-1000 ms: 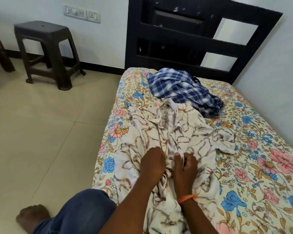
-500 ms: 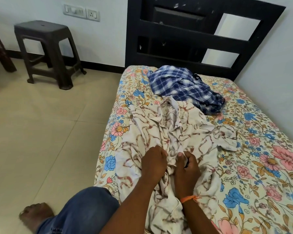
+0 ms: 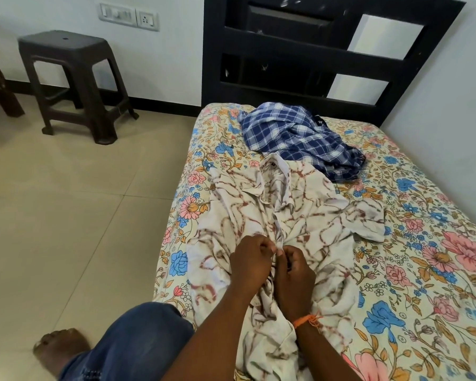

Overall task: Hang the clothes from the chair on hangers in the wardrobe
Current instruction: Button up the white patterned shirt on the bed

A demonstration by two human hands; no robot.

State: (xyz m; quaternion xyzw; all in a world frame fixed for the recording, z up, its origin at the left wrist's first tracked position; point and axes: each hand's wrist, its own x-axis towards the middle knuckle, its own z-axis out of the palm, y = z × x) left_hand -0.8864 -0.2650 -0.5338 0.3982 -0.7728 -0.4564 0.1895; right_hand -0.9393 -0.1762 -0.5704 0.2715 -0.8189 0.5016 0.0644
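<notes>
Shirt point(image 3: 283, 215) spread on bed point(image 3: 412, 270), centre of frame, both hands at its front opening.
Left hand point(image 3: 249, 261) and right hand point(image 3: 296, 273), fingers curled, each pinch the cloth at the button strip, nearly touching. Checked shirt point(image 3: 300, 140) lies crumpled above it, near the headboard point(image 3: 327, 53). Stool point(image 3: 74, 83) stands upper left.

text: none legible | checked shirt point(image 3: 300, 138) label (too small)
</notes>
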